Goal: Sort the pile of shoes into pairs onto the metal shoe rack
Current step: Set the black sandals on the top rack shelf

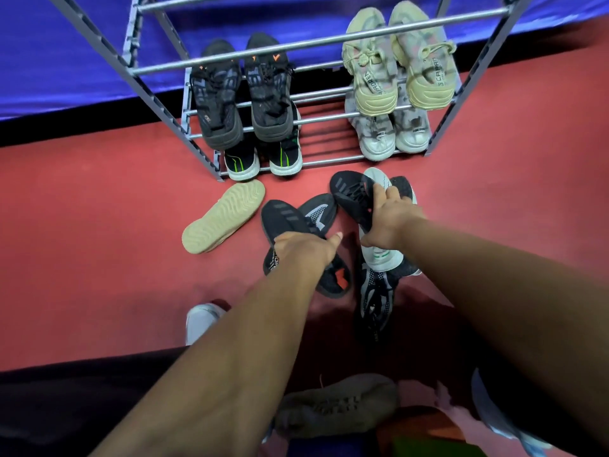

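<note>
As left hand [303, 252] grips black shoe [286, 214], right hand [392, 221] grips twin [349, 191]

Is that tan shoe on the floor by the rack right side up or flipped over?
Flipped over. The tan shoe lies with its ridged sole facing up, upper hidden underneath.

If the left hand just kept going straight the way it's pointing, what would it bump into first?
Probably the grey-patterned shoe lying just beyond the left hand and the black shoe it grips. Height is unclear: held higher, it might pass over and reach the other black shoe in the right hand.
</note>
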Motion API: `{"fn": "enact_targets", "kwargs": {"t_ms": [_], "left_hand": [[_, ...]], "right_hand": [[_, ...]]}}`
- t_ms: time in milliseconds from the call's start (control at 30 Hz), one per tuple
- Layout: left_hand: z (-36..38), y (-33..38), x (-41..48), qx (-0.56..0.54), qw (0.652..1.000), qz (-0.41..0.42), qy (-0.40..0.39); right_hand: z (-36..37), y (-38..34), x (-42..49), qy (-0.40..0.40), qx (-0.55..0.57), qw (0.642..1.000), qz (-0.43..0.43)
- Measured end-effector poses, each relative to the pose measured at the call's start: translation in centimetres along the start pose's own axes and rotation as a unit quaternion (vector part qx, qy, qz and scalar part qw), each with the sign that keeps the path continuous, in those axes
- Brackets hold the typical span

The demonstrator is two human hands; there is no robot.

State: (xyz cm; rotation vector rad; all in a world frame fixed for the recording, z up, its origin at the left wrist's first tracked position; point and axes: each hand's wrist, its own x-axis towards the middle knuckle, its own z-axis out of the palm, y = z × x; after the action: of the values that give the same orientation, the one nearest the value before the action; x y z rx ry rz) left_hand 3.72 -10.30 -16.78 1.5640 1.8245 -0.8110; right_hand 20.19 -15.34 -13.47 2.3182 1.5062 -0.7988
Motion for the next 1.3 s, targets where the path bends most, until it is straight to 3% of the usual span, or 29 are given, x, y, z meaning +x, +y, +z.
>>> {"fn": "enact_targets", "kwargs": {"t_ms": [100, 333, 633, 800, 967, 1067, 1167, 1300], "left_hand": [[1.1, 0.5, -0.3, 0.006, 0.998, -0.057, -0.002], [2.7, -1.2, -0.1, -0.097, 0.989, -0.050, 0.100], [1.5, -0.2, -0.1, -0.072, 0.996, -0.053, 0.015], [0.1, -1.5, -0.6, -0.097, 0.990, -0.078, 0.070], [-4.1, -3.9, -3.5, -0.121, 0.988, -0.065, 0.070], [-7.3, -4.4, -4.5, -0.040, 0.998, -0.029, 0.030], [-11.7, -4.1, -5.8, 0.046, 0.994, -0.003, -0.102], [-20.4, -5.2, -12.1, 0.077, 0.989, 0.031, -0.121]], "right_hand": [[0.4, 0.0, -0.2, 0.012, 0.008, 1.000, -0.004], [0.5, 0.6, -0.1, 0.021, 0.042, 0.999, -0.009], [0.7, 0.3, 0.3, 0.033, 0.019, 0.999, -0.010], [-0.5, 0.4, -0.5, 0.056, 0.023, 0.998, -0.010], [-4.1, 0.0, -3.0, 0.088, 0.011, 0.996, -0.011], [-7.8, -0.8, -4.7, 0.091, -0.025, 0.995, -0.019], [-13.3, -2.2, -6.8, 0.078, -0.090, 0.992, -0.053], [-21.1, -4.6, -9.9, 0.030, -0.099, 0.991, -0.085]]}}
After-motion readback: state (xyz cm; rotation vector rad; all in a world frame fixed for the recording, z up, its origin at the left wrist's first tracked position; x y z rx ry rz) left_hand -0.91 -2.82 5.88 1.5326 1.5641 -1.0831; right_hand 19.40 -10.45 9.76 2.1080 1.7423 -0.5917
